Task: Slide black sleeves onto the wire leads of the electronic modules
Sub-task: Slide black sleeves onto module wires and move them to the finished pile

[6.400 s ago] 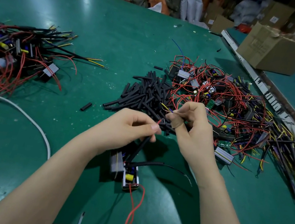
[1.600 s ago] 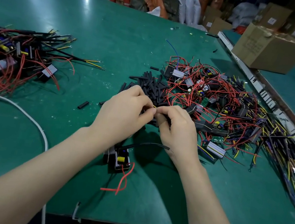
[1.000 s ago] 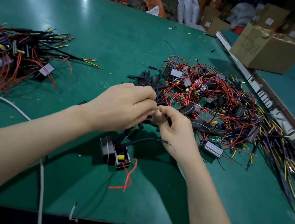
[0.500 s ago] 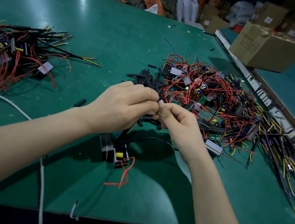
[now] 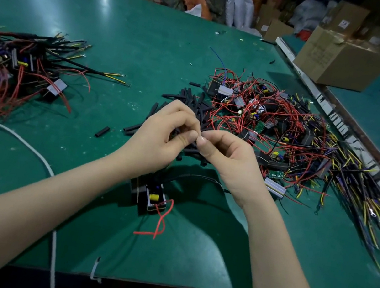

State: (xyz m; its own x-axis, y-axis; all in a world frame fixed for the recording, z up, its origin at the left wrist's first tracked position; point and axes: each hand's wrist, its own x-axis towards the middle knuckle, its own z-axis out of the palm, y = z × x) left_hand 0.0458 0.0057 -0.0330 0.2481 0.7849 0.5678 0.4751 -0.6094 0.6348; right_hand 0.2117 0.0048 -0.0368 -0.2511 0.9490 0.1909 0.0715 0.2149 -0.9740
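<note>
Working on: one module (image 5: pixel 152 199) sits right at the near edge of the green table (image 5: pixel 137 34), just below the wrists, boxy black shell with a yellow part showing and a loose red lead (image 5: pixel 158 224) curling toward me.
Hands: left hand (image 5: pixel 160 136) and right hand (image 5: pixel 226 160) meet thumb to thumb above it, both curled and pinching something tiny between the fingertips. Looks like a lead end going into a sleeve, but honestly the fingers hide it, so can't tell exactly what's in there.
Black cable: thin, arcs from the module up under the right wrist.
Sleeve stock: pile of black sleeves (image 5: pixel 191 101) right behind the hands, short matte tubes, a few strays rolled off to the left.
Still to do: the big tangle (image 5: pixel 275 123) on the right, red and yellow wires, silvery cases, little green boards. My guess is that's the unsleeved lot, and it's the larger heap.
Probably done: smaller heap (image 5: pixel 8 63) far left, long black-covered leads with yellow tips poking out.
Progress: I'd say well under halfway.
Far back: cardboard box (image 5: pixel 336 57) on the next table, plus a white cord (image 5: pixel 32 150) snaking off the front edge.
</note>
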